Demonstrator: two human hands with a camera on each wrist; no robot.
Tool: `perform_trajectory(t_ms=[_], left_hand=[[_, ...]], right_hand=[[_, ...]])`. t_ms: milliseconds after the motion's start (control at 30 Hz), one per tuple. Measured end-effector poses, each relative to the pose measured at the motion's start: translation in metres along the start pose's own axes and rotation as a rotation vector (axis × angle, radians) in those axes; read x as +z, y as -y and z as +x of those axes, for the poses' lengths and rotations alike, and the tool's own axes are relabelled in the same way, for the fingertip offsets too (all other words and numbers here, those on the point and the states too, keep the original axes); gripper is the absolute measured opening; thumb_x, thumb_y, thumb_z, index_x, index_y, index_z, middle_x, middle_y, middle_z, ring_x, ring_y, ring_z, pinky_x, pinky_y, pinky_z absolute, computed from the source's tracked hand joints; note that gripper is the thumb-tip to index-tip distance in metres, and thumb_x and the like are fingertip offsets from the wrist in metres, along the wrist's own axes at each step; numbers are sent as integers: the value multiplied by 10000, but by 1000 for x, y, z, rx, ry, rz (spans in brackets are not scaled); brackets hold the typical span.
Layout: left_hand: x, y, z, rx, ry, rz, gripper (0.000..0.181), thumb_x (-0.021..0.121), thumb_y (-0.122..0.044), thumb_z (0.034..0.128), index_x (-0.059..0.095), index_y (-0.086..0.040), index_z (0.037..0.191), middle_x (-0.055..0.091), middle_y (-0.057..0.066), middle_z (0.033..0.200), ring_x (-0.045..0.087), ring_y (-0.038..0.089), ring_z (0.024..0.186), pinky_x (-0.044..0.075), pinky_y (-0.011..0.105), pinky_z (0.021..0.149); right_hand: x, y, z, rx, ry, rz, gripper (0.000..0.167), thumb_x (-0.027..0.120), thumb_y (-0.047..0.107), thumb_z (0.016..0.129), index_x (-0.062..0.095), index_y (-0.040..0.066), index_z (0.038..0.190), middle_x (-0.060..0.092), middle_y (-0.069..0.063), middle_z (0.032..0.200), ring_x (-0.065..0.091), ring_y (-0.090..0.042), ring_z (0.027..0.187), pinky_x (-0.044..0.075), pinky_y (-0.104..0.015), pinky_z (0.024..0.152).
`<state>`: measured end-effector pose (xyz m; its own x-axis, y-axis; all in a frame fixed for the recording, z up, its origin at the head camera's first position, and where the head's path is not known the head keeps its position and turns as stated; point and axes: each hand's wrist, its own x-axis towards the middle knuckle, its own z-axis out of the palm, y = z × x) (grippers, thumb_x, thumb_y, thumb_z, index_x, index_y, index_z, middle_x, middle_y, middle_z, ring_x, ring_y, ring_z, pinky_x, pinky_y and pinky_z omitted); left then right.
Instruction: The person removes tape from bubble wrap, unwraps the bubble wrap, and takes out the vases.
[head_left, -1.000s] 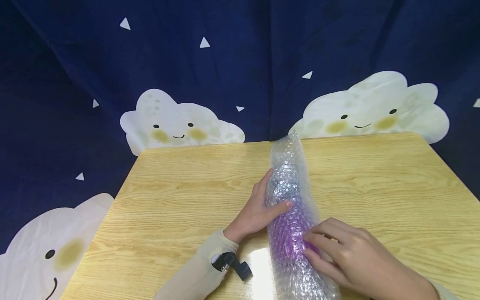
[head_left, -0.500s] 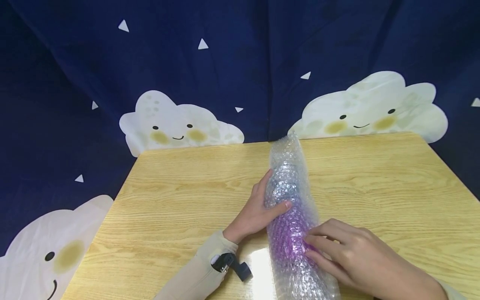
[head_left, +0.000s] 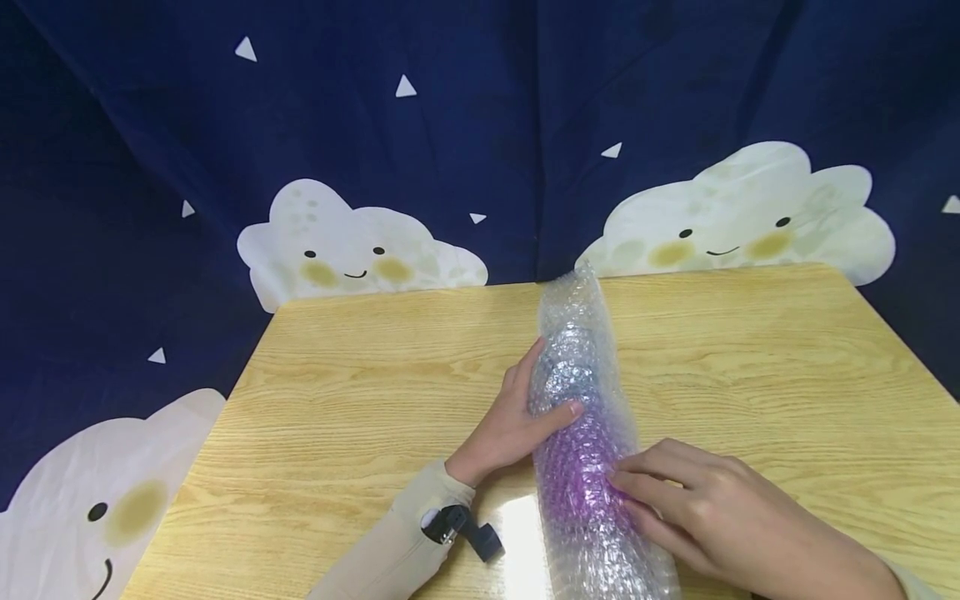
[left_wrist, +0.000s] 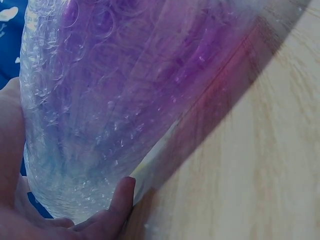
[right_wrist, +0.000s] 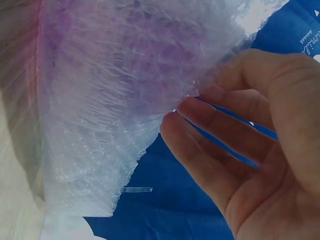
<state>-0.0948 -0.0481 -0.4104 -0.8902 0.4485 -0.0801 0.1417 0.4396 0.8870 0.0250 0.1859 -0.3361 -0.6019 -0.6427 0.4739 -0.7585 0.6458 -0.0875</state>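
Note:
A long bundle in clear bubble wrap point(head_left: 573, 367) lies lengthwise on the table, its inside purple in the middle and pale blue toward the far end. What the wrap encloses cannot be made out. My left hand point(head_left: 513, 421) holds the bundle from its left side, thumb across the top; in the left wrist view its fingers point(left_wrist: 122, 197) reach around the wrap. Against the bundle's right side, my right hand point(head_left: 705, 504) pinches the loose edge of the bubble wrap. The right wrist view shows that wrap edge point(right_wrist: 200, 87) between thumb and fingertips.
The wooden table point(head_left: 360, 375) reaches back to a dark blue curtain point(head_left: 450, 142) printed with smiling clouds. A small dark device point(head_left: 461, 529) is strapped to the left sleeve. Light glares off the table beside the bundle.
My right hand has shifted very slightly to the right, fingertips still at the wrap. The left hand and the bundle stay in place.

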Motion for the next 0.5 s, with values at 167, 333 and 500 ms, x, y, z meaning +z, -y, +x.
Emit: perform_trajectory(t_ms=[167, 333, 500], left_hand=[[0, 1, 0, -2, 0, -2, 973, 649, -702, 878, 13, -555, 1599, 177, 56, 1727, 321, 369, 1553, 327, 701, 1189], [-1, 2, 1, 2, 1, -5, 964, 645, -702, 879, 13, -561, 1595, 176, 50, 1728, 321, 363, 1552, 330, 703, 1185], [-1, 2, 1, 1, 4, -5, 969, 650, -699, 877, 11, -565, 1593, 168, 51, 1729, 320, 369, 1552, 333, 704, 1183]], right_hand=[[0, -1, -1, -3, 22, 0, 220, 677, 384, 1003, 785, 267, 1155, 750, 146, 1122, 706, -27, 966, 599, -190, 800], [0, -2, -1, -25, -1, 5, 228, 640, 391, 1027, 783, 261, 1147, 754, 141, 1101, 709, -30, 958, 598, -190, 809], [1, -4, -1, -55, -44, 31, 257, 577, 388, 1061, 788, 246, 1100, 749, 143, 1068, 702, -22, 938, 581, -155, 825]])
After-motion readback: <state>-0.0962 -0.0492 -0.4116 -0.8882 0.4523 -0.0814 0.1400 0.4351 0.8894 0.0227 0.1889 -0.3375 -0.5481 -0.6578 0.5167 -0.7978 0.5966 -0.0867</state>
